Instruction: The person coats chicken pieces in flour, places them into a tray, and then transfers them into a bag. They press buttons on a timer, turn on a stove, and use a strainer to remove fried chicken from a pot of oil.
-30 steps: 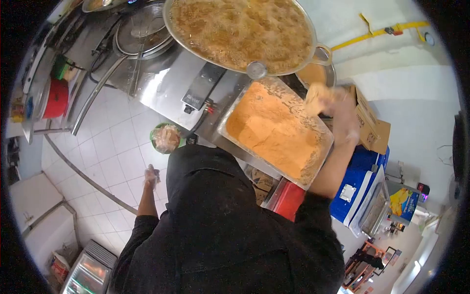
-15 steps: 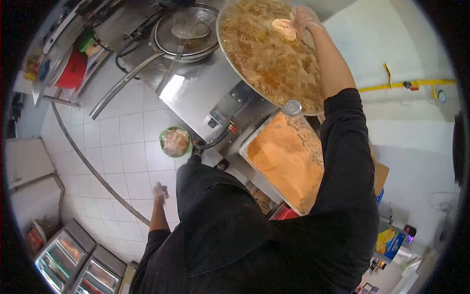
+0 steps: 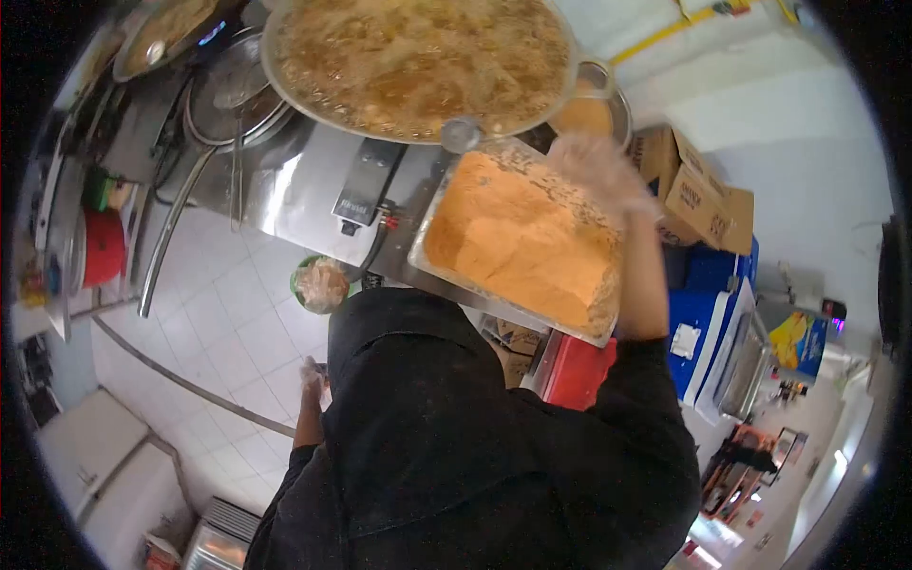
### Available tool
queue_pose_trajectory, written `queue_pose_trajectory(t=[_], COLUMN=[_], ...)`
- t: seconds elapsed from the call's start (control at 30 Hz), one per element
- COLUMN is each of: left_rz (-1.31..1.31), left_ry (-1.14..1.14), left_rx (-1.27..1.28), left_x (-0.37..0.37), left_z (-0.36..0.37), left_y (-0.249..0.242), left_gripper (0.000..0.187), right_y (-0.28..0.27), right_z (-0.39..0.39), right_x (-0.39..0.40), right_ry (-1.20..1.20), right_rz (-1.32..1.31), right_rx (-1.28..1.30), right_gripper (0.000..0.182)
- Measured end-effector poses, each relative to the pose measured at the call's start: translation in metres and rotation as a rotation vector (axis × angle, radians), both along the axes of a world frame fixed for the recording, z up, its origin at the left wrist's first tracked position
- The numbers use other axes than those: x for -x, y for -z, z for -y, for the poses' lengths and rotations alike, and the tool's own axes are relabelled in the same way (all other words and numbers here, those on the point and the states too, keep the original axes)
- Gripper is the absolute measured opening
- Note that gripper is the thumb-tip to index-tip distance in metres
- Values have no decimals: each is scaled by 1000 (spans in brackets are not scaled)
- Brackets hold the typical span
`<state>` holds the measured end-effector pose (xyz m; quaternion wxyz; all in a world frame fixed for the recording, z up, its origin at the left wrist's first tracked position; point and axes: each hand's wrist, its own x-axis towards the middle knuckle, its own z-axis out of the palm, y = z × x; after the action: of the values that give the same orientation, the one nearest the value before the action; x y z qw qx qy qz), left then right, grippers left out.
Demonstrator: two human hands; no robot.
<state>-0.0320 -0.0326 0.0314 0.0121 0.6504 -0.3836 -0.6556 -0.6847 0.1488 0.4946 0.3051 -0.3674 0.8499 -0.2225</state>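
My right hand (image 3: pixel 600 173), in a clear plastic glove and blurred by motion, is over the upper right corner of a metal tray (image 3: pixel 415 255). Its fingers reach out loosely, with nothing visible in them. Orange breading powder (image 3: pixel 522 242) fills the tray, clumped along the far edge. Beyond the tray, a wide pan (image 3: pixel 271 66) holds bubbling oil (image 3: pixel 418 66). Down at my left side hangs my left hand (image 3: pixel 312 375), also gloved; its fingers are too small to make out. Near it, a green bowl (image 3: pixel 300 296) contains pale raw pieces (image 3: pixel 322 285) in clear plastic.
A round strainer (image 3: pixel 237 100) with a long handle rests on the steel counter (image 3: pixel 290 195) at left. Right of the tray stand a metal bowl (image 3: pixel 622 109), a cardboard box (image 3: pixel 698 195) and a blue cooler (image 3: pixel 698 304). A red container (image 3: pixel 581 370) sits below the tray.
My right hand has moved from over the oil back to the tray, and the pale flat coated piece it held is gone from it. The view has shifted to the right.
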Motion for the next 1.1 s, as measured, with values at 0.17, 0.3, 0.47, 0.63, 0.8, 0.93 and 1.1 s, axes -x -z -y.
queue_pose_trajectory(t=[0.17,0.3,0.47,0.63,0.8,0.93,1.1], left_rz=[-175,-167,-163,-164,-69,-130,-328], left_ry=[126,185,188,244,156,240,613], left_rx=[122,177,255,170,131,178,217], left_x=[31,77,91,51,25,74,281], left_z=[58,74,48,14,-8,18,-8], left_y=[-28,-98,-112,-83,-62,-128,-303], left_gripper=[43,53,56,60,62,61,63], right_y=[261,333,303,318,251,235,253], right_z=[-116,-102,-107,-61,-119,-156,-193], right_x=[-10,-39,-31,-54,-101,-78,-54], right_ry=[370,419,325,51,-355,-65,182], right_rz=[-262,-326,-271,-349,-457,-256,-111], right_rx=[-473,-480,7,-208,-224,-347,-629], right_gripper=[51,45,39,50,65,61,48])
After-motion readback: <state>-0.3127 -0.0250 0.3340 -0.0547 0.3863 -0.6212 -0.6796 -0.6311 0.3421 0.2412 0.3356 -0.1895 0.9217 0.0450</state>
